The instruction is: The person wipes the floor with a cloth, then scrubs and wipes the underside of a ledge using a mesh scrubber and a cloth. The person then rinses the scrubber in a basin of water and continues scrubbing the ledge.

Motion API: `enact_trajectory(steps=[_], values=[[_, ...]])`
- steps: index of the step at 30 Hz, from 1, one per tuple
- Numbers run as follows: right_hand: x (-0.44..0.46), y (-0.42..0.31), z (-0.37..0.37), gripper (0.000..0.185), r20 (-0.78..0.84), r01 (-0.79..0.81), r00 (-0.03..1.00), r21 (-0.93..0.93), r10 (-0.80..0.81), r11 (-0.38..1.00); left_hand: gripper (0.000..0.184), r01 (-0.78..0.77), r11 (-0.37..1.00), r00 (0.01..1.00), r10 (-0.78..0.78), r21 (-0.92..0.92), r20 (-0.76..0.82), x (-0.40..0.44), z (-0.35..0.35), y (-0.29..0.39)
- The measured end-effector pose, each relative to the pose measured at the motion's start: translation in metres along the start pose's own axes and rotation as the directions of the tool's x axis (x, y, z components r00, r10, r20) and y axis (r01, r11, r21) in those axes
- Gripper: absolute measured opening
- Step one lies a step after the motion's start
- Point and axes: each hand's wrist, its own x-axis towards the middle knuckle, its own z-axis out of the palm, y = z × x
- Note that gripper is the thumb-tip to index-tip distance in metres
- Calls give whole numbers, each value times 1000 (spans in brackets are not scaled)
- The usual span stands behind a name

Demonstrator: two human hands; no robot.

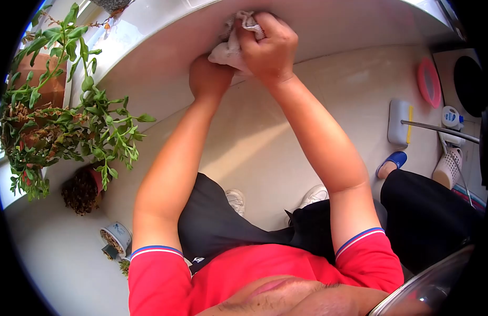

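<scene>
A crumpled whitish cloth (pixel 229 51) is bunched between my two hands, in front of the pale wall panel (pixel 170 58) at the top of the view. My right hand (pixel 271 48) is closed round the cloth's upper part, its fingers curled in. Lower and to the left, my left hand (pixel 209 78) touches the cloth's lower side; its fingers are hidden behind the cloth and the back of the hand.
Leafy plants (pixel 70 121) fill the left side, with a small patterned pot (pixel 116 237) below. At the right are a mop (pixel 399 122), a pink basin (pixel 429 83), a white bottle (pixel 450 117) and a perforated basket (pixel 448 167). Another person's blue-slippered foot (pixel 391 164) is near the mop.
</scene>
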Motion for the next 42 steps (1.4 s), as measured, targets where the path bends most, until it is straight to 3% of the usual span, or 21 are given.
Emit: enact_trajectory(steps=[3,4,7,9,12,15,18,21,22,25,26,28,30,32,35,36,39,42], values=[[-14,23,-12,18,122,-253,963,98,241,962,22,35,998,992,-41,55,117,0,-7,3],[-14,31,-17,20,208,-289,934,-42,292,956,23,35,998,992,-40,46,122,2,-6,3],[2,23,-32,29,370,-255,874,-201,315,946,24,80,996,984,-84,30,156,2,-8,5],[15,26,-46,32,448,-254,836,-192,315,948,26,166,986,961,-167,25,221,-1,-12,14],[28,25,-65,33,440,-276,853,-78,282,958,25,169,982,967,-147,-87,209,-1,-10,11],[23,9,-73,33,365,-247,910,97,197,964,33,255,882,947,-144,-397,287,-3,-12,13],[10,-2,-76,30,363,-150,929,174,78,973,46,-18,788,998,54,-616,40,-12,-11,18],[3,5,-88,28,417,-257,890,126,183,958,58,-45,636,968,219,-770,125,-26,-18,32],[4,5,-93,27,468,-332,850,117,243,936,47,-129,649,946,308,-750,104,-28,-19,36],[-4,15,-96,27,452,-168,890,207,58,964,38,-369,876,881,436,-311,182,-39,-14,58],[-6,15,-98,26,497,-157,867,217,29,963,23,-398,897,895,426,-192,132,-40,-13,57],[-11,19,-102,25,568,-275,814,196,119,941,22,-223,939,975,212,-262,-67,-33,-16,58],[-17,28,-108,25,622,-452,732,137,278,881,26,-46,928,980,-31,-370,-199,-22,-28,65],[-19,38,-115,25,651,-657,590,43,478,752,25,-176,906,967,85,-385,-242,-20,-37,66],[-28,47,-115,26,453,-398,839,134,301,908,22,-241,850,964,154,-468,-216,-25,-40,76],[-27,46,-118,30,475,-408,827,137,301,903,22,-238,838,969,168,-491,-181,-27,-39,83],[-15,34,-106,31,402,-96,916,188,12,978,18,-176,756,984,121,-630,-130,-27,-25,84],[-6,15,-86,25,391,-33,917,266,-77,964,12,-72,598,996,4,-798,-87,-19,-20,84]])
